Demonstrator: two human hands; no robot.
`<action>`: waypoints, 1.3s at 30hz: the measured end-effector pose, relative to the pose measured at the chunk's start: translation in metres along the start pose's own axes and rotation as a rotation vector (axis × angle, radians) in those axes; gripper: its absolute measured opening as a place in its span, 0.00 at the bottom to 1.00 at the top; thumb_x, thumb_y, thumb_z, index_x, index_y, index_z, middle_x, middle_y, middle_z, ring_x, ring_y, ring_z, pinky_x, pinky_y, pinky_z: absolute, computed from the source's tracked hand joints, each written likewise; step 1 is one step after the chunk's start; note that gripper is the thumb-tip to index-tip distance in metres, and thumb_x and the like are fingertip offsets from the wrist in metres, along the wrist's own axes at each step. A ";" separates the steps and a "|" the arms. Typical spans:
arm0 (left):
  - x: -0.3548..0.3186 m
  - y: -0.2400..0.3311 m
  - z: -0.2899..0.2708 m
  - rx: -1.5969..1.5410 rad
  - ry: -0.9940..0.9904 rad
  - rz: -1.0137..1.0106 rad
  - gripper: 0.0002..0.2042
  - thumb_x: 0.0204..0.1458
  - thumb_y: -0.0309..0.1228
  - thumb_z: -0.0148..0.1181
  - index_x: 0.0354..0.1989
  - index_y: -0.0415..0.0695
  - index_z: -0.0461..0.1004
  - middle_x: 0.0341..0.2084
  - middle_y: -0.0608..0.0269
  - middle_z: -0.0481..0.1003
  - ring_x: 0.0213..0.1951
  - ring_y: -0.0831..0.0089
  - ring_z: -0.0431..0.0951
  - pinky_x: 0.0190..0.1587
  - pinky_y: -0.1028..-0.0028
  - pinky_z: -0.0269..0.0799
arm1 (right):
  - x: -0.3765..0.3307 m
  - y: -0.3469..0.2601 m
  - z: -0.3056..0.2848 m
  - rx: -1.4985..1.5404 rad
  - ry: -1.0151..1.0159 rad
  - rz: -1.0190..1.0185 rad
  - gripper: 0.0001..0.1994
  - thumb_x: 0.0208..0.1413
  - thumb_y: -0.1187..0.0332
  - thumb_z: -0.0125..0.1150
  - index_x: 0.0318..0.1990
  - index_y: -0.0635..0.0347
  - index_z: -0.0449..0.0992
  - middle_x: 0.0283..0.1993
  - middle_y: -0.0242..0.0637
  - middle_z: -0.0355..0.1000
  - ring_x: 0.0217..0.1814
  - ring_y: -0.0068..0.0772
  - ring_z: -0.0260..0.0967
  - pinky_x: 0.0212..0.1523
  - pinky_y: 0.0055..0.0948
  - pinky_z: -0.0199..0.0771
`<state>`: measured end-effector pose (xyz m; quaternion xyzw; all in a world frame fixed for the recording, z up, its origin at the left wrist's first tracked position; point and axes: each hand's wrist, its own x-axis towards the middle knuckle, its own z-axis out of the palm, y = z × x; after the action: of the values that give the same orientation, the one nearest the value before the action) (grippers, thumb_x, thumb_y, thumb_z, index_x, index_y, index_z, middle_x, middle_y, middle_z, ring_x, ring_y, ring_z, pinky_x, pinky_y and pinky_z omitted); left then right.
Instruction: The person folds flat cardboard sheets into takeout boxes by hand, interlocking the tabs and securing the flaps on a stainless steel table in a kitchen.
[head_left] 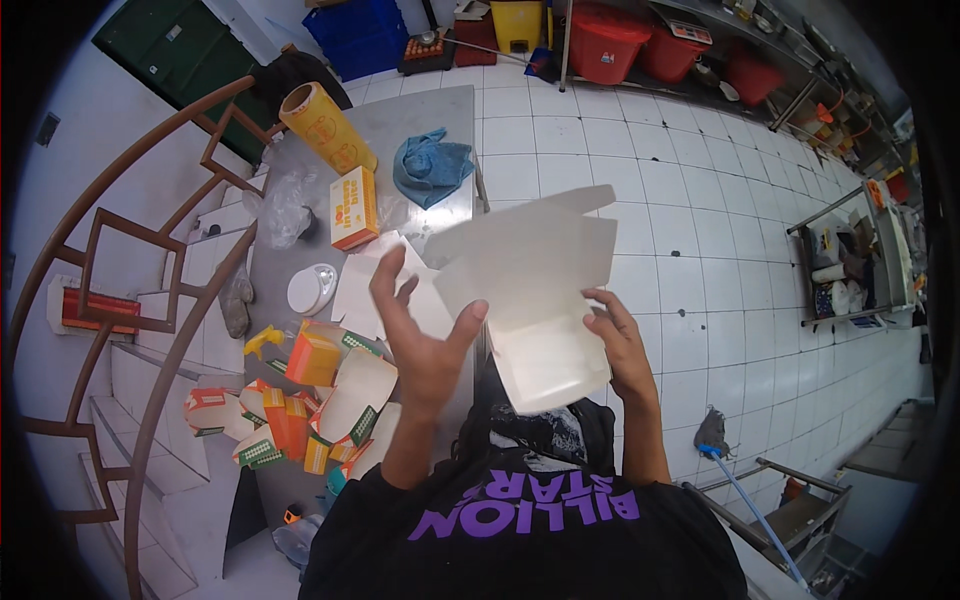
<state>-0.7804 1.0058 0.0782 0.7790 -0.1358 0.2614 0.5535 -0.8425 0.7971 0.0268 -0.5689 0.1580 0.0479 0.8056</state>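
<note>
A white takeout box (550,355), folded into shape with its lid and side flaps standing up, is held in front of my chest. My right hand (626,350) grips its right wall, the thumb and fingers at the edge. At its left side my left hand (425,350) is open, fingers spread and thumb tip close to the box wall; whether the thumb touches it I cannot tell. Behind that hand, flat white card sheets (365,285) lie on the metal table (405,118).
Orange, white and green food cartons (320,400) crowd the table's near left. Beyond are a round white scale (312,290), an orange-and-white box (355,205), a yellow film roll (328,128) and a blue cloth (433,168). A brown metal railing (175,340) curves along the left.
</note>
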 end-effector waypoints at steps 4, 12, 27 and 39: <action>0.007 -0.004 -0.007 -0.698 -0.334 -0.564 0.30 0.48 0.21 0.50 0.62 0.35 0.52 0.55 0.55 0.63 0.55 0.70 0.64 0.58 0.72 0.57 | -0.005 0.002 -0.008 -0.164 -0.296 0.164 0.22 0.55 0.67 0.55 0.56 0.62 0.60 0.46 0.45 0.69 0.46 0.29 0.67 0.48 0.27 0.66; -0.008 -0.002 0.006 -0.620 -0.524 -0.645 0.24 0.45 0.20 0.44 0.55 0.34 0.63 0.50 0.54 0.68 0.52 0.71 0.67 0.57 0.73 0.58 | -0.007 -0.037 -0.003 -0.135 -0.078 -0.260 0.35 0.53 0.68 0.58 0.64 0.61 0.46 0.58 0.53 0.57 0.59 0.41 0.59 0.57 0.36 0.62; -0.033 0.002 0.030 -0.160 -0.312 -0.211 0.12 0.60 0.31 0.46 0.47 0.36 0.67 0.40 0.52 0.71 0.40 0.68 0.71 0.46 0.73 0.65 | -0.005 -0.023 0.025 -0.411 0.133 -0.489 0.13 0.59 0.65 0.53 0.44 0.65 0.67 0.43 0.39 0.68 0.48 0.28 0.64 0.50 0.28 0.64; -0.052 -0.010 0.053 0.056 -0.200 0.087 0.14 0.58 0.39 0.49 0.40 0.39 0.61 0.28 0.52 0.62 0.23 0.56 0.67 0.22 0.64 0.63 | -0.017 0.010 0.070 -0.652 0.301 -0.718 0.19 0.58 0.74 0.43 0.56 0.69 0.54 0.53 0.50 0.50 0.56 0.44 0.50 0.57 0.40 0.53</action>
<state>-0.8053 0.9555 0.0280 0.8098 -0.2169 0.2097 0.5032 -0.8469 0.8672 0.0439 -0.8099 0.0434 -0.2677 0.5201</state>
